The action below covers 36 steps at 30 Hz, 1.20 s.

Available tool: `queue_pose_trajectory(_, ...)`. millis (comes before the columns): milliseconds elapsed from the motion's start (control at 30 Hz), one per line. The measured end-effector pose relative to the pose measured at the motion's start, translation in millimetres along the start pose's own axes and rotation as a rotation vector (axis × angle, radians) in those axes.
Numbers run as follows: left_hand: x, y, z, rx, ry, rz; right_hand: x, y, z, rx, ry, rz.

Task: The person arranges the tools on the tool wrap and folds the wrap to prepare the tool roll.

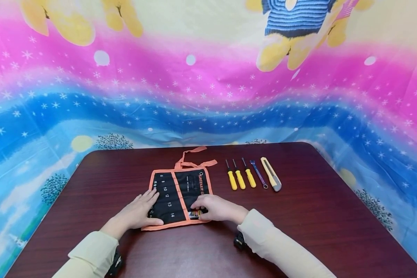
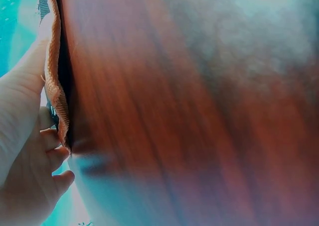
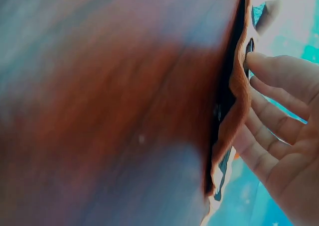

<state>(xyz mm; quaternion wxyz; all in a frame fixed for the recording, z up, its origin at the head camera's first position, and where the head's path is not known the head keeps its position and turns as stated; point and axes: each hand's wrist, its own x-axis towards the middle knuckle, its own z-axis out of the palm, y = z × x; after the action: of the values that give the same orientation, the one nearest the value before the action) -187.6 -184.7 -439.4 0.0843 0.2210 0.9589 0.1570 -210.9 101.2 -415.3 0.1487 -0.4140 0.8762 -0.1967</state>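
Observation:
A black tool pouch [image 1: 165,199] with orange trim and printed numbers lies unrolled on the table, its orange ties [image 1: 194,163] trailing off the far edge. My left hand [image 1: 139,210] rests on its left side with fingers spread; the left wrist view has the thumb along the orange edge. At the near right corner, my right hand [image 1: 217,208] pinches a small flat packet [image 1: 195,214] with a coloured label between thumb and forefinger, at a pouch pocket. The fingers partly cover the packet. In the right wrist view the thumb [image 3: 279,71] meets the pouch edge.
Right of the pouch, three yellow-handled screwdrivers [image 1: 241,180] lie side by side. Beside them are a combination wrench [image 1: 258,174] and a pale yellow utility knife [image 1: 271,174]. A printed cloth [image 1: 208,92] hangs behind the dark red table [image 1: 316,208].

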Motion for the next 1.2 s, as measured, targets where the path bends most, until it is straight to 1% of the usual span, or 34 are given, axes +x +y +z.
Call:
queue_pose_trajectory(133,0.0,-0.1,-0.4,-0.001,-0.001,0.0,-5.6,1.9,-4.2,0.034,0.001,0.039)
queue_pose_trajectory(267,-1.2,-0.5,-0.8,0.001,-0.005,0.003,-10.1,4.9,-5.3,0.02,0.009,0.083)
queue_pose_trajectory(433,-1.3,-0.9,-1.2,0.008,-0.009,0.001,-11.0,5.6,-3.4,-0.02,0.016,0.087)
queue_pose_trajectory(667,-0.3,0.2,-0.7,0.007,-0.011,-0.001,-6.0,5.4,-0.1,-0.059,0.009,0.109)
queue_pose_trajectory(1000,0.8,-0.6,0.4,-0.002,-0.02,-0.014,2.7,0.0,3.0,-0.125,0.011,0.074)
queue_pose_trajectory(1200,0.6,-0.6,-0.7,0.005,-0.028,-0.02,7.7,-1.6,5.5,-0.115,0.02,0.06)
